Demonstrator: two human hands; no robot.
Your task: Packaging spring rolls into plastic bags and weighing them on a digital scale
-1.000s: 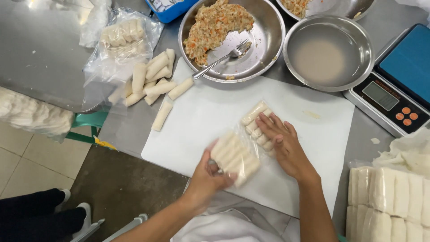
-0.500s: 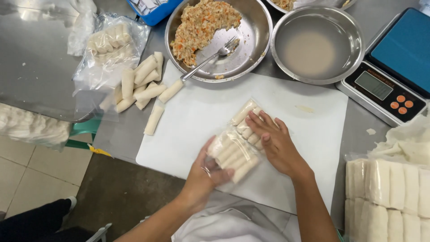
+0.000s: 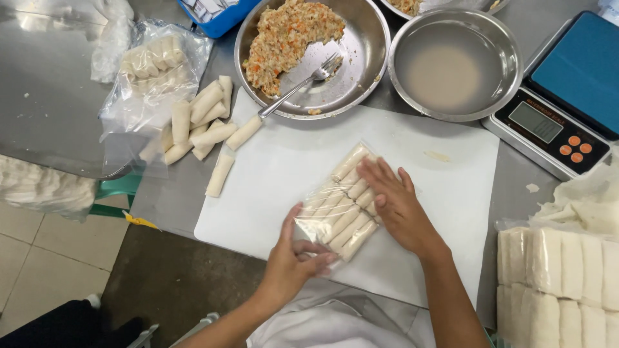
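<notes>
Left hand (image 3: 293, 258) pinching near end of clear plastic bag of pale spring rolls (image 3: 340, 201), fingers clamped on film. Bag flat mid white plastic cutting board (image 3: 271, 167). Right hand (image 3: 394, 205) at 3 o'clock, open palm pressing rolls. Loose rolls (image 3: 206, 122) at 10 o'clock.

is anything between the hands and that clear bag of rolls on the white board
Nothing visible. The left hand grips the near end of the bag of rolls, and the right hand lies flat on its far side. The bag rests on the cutting board.
</notes>
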